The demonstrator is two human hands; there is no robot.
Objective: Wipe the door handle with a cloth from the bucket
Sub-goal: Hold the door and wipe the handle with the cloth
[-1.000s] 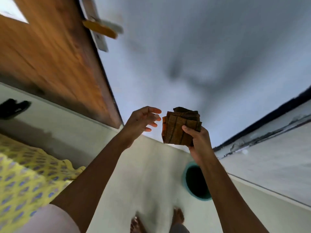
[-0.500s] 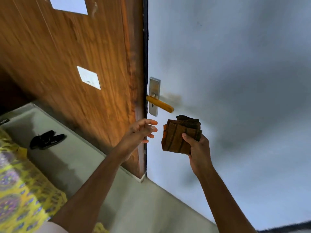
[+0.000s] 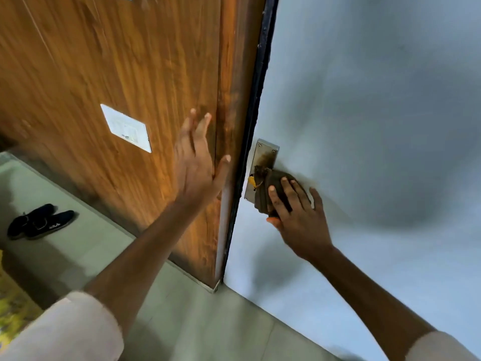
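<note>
Right hand [image 3: 296,212] clamps cloth [image 3: 270,186] over door handle [image 3: 251,181], 3 o'clock of frame centre. Left hand [image 3: 197,165] open, flat on wooden door [image 3: 117,74], 9 o'clock of handle. Advice: brace door, wrap lever fully, stroke along it.

A: Where is there open room?
B: The grey door face [image 3: 377,105] right of the handle plate [image 3: 263,157] is bare.
A: And what blocks?
B: The wooden door's edge [image 3: 226,100] stands just left of the plate; the left hand [image 3: 195,168] lies against it.
</note>
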